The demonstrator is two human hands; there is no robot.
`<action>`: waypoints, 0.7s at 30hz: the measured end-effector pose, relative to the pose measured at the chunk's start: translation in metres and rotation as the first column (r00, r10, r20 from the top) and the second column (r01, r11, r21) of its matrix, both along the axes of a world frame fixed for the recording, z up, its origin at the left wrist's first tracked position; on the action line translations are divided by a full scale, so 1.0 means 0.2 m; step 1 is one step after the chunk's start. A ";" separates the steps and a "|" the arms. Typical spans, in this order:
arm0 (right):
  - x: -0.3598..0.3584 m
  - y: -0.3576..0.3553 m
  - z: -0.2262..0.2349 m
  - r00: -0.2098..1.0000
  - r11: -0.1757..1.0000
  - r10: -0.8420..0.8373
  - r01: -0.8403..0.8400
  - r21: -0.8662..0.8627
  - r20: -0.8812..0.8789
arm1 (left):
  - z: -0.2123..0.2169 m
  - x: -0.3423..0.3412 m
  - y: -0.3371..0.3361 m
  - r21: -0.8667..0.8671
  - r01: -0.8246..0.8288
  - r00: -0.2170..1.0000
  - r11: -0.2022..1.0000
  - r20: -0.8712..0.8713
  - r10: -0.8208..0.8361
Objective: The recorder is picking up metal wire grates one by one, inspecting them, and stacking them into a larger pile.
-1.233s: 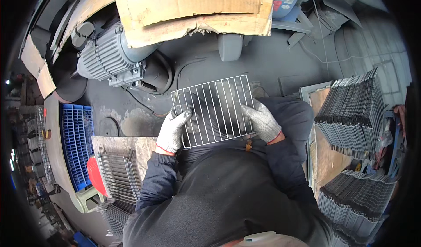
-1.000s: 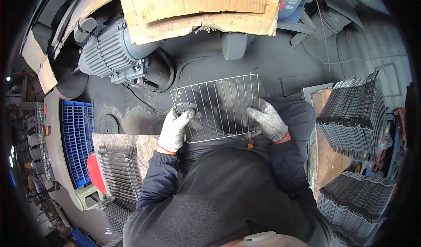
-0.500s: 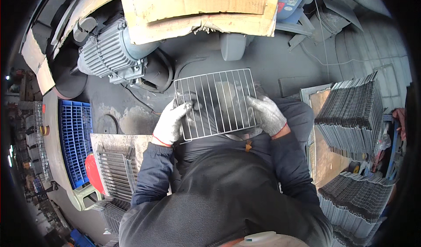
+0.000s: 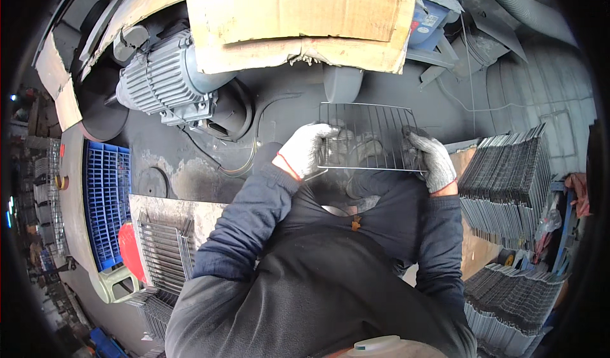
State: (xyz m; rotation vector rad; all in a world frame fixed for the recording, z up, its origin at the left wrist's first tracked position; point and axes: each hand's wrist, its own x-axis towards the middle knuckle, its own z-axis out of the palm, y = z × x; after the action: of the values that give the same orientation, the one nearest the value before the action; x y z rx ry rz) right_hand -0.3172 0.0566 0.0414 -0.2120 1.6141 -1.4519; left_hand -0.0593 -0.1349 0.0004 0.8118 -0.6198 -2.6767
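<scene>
Between my two gloved hands hangs a rectangular wire rack (image 4: pixel 372 135), held in front of my knees, with thin bars running front to back inside a wire frame. My left hand (image 4: pixel 307 148) grips its left side in a white knit glove, thumb on top. On the opposite side, my right hand (image 4: pixel 433 157) clasps the rack's right edge; the fingertips of that glove are dark with dirt. The undersides of both hands are partly hidden.
Tall stacks of wire racks (image 4: pixel 505 180) stand at my right, with another stack (image 4: pixel 515 301) nearer. More racks (image 4: pixel 164 250) lie at my left beside a blue plastic crate (image 4: pixel 109 199). Ahead are a grey electric motor (image 4: pixel 166 78) and a cardboard sheet (image 4: pixel 298 14).
Both hands have carried the wire rack to the right. Its tilt has changed, so it looks flatter and darker now.
</scene>
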 end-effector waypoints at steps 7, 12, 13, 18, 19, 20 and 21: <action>0.37 -0.32 -0.06 0.901 0.903 0.380 -0.410 -0.130 -0.207 | 0.04 0.51 -0.11 0.013 -0.250 0.961 0.968 0.122 0.247; 0.64 -0.29 -0.09 0.894 0.877 0.387 -0.433 -0.210 -0.226 | 0.14 0.80 0.04 -0.247 -0.451 0.825 0.858 0.250 0.506; 0.64 -0.23 -0.07 0.901 0.880 0.407 -0.431 -0.198 -0.151 | 0.12 0.85 0.05 -0.232 -0.365 0.874 0.902 0.249 0.417; 0.51 0.05 0.22 0.897 0.876 0.426 -0.376 -0.303 0.119 | 0.03 0.77 0.17 -0.511 -0.288 0.929 0.810 0.057 0.366; 0.45 0.13 0.29 0.911 0.890 0.400 -0.361 -0.280 0.098 | 0.04 0.70 0.20 -0.562 -0.310 0.925 0.767 0.006 0.379; 0.37 0.22 0.38 0.929 0.908 0.292 -0.344 -0.241 -0.226 | 0.19 0.57 0.25 -0.588 -0.272 0.942 0.762 -0.003 0.334; 0.31 0.34 0.50 0.831 0.928 0.167 -0.314 -0.200 -0.531 | 0.24 0.49 0.25 -0.584 -0.285 0.953 0.760 -0.087 0.290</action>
State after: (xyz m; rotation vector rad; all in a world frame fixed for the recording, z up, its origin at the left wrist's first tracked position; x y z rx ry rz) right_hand -0.2550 0.1240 0.1421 -1.0064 1.6956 -1.4919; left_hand 0.0378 -0.0855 0.0491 0.6644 -1.1508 -2.0116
